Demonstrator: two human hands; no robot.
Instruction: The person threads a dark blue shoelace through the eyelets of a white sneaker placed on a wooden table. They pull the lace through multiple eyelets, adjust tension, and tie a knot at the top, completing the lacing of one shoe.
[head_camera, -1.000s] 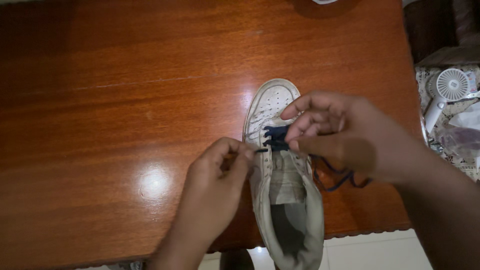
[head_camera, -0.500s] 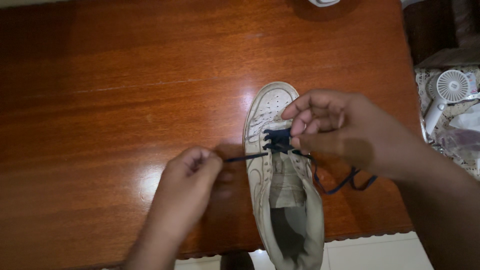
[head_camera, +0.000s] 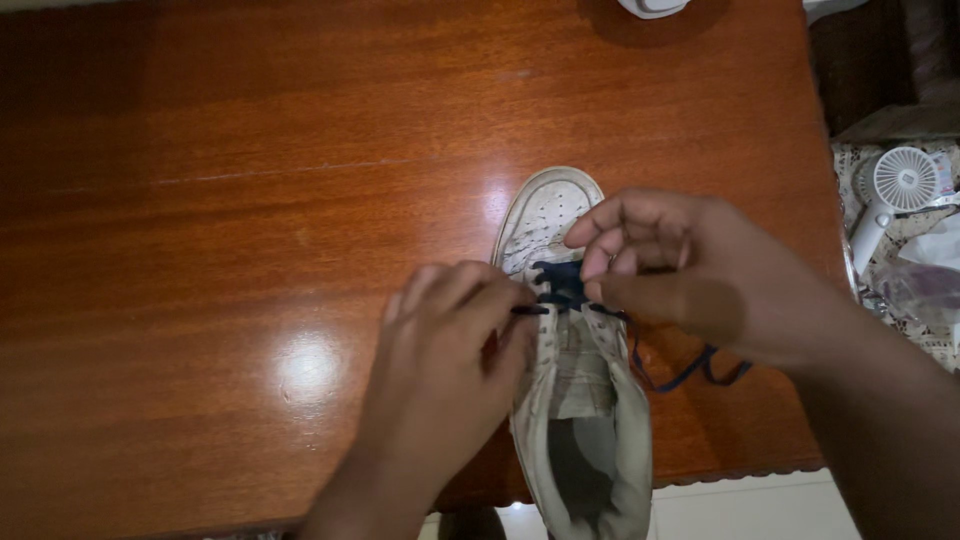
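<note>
One polished reddish-brown wooden table (head_camera: 250, 200) fills most of the view, and on it lies one worn white high-top shoe (head_camera: 575, 400), the only shoe in sight. Its long axis runs away from the person: the rounded, perforated toe points toward the far edge of the table, while the heel end hangs past the near edge, over a pale tiled floor (head_camera: 740, 505). The shoe's mouth is open and shows only its grey lining and a loose tongue. Two hands work over it. The right hand (head_camera: 690, 270) hovers over the front of the lacing, fingers curled and the thumb and fingertips pressed together on the shoe's right side at the eyelets, apparently pinching the lace there, though the exact grip is partly hidden. The left hand (head_camera: 450, 345) rests against the shoe's left side with its fingers bunched, pinching the dark tip of the lace just beside an eyelet. One dark blue shoelace (head_camera: 562, 285) crosses the lowest eyelets in about two rows, and its free length trails off the shoe's right side in a loop on the table under the right wrist. To the right, off the table, one small white handheld fan (head_camera: 890, 195) lies on a patterned cloth.
</note>
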